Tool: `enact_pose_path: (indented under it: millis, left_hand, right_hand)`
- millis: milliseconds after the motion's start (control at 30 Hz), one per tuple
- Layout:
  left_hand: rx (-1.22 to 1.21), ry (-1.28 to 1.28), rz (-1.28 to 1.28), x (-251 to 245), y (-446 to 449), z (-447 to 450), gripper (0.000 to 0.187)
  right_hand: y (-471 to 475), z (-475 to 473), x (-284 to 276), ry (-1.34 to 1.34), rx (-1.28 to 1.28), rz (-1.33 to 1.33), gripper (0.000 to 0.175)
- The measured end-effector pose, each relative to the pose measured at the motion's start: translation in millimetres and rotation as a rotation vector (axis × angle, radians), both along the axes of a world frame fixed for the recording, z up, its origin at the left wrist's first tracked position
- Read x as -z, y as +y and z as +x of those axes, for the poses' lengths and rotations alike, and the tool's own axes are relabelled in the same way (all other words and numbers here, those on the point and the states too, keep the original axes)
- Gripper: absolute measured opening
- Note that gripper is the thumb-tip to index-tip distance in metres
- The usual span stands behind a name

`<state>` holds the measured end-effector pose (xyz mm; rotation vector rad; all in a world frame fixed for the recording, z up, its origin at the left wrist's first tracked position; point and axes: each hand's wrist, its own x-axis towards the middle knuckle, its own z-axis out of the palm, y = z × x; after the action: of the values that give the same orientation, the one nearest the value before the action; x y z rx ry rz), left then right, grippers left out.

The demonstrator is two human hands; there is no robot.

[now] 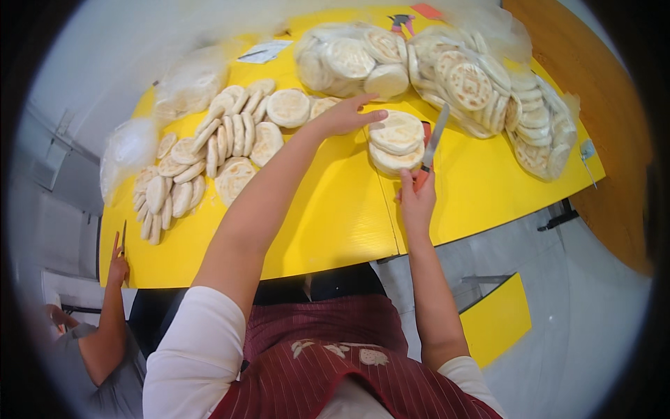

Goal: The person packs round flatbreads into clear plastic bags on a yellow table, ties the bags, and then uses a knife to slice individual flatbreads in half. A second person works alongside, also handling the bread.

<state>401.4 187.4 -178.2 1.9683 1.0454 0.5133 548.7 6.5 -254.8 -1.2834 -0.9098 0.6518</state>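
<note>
My right hand point(417, 196) grips the orange handle of a knife point(435, 139), its blade pointing up and away from me. Just left of the blade, a small stack of round flatbreads point(396, 133) rests on the yellow table point(335, 209). My left hand point(349, 116) reaches over from the left with its fingers apart; its thumb is at the upper left edge of the top bread. Whether the thumb presses on it, I cannot tell. Part of a red-orange object point(426, 131) shows behind the blade. Loose flatbreads point(238, 133) lie in a large pile to the left.
Clear plastic bags of flatbreads point(352, 58) point(463, 78) point(544, 123) line the far and right side. Bulky clear plastic bags point(191, 81) lie at the far left. A spray bottle point(400, 23) and a paper point(265, 51) are at the back. Another person's hand point(119, 268) holds a knife at the left edge.
</note>
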Motion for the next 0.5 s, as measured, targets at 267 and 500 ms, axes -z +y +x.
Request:
enact_pose_path:
  millis: [267,500]
  left_hand:
    - [-0.022,-0.084,0.037,30,-34,19,0.082]
    - [-0.336,0.499,0.610,31,9,-28,0.090]
  right_hand:
    - [15,-3,-1,0.047,-0.011,-0.005,0.041]
    - [13,-4,-9,0.012,0.005,-0.036,0.025]
